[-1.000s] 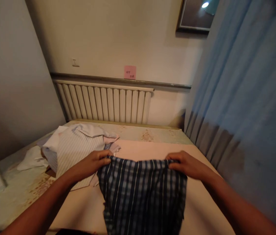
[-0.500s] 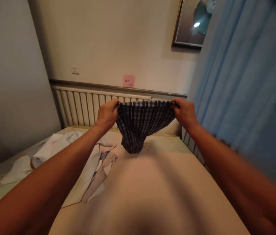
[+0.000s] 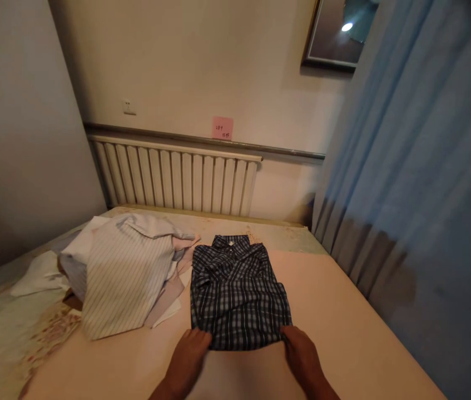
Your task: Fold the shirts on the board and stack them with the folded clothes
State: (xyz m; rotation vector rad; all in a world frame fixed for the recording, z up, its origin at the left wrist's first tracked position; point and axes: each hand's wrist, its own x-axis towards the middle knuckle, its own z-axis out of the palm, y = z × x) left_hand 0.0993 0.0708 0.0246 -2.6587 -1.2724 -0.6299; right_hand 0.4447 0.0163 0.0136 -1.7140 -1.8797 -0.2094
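A dark blue and grey checked shirt lies on the pale pink sheet, its collar pointing toward the wall and its sides and sleeves tucked in. My left hand pinches the near left corner of its hem. At the near right corner, my right hand grips the same edge. Fingers of both hands are closed on the fabric. Some wrinkles run across the shirt's middle.
To the left, a heap of clothes holds a striped white shirt on top. The pink sheet covers the bed surface. Beyond it stand a radiator and wall; a blue curtain hangs at right.
Both hands have come down and toward me, still gripping the shirt. It hung bunched in the air before; now it lies spread on the bed, collar away from me.
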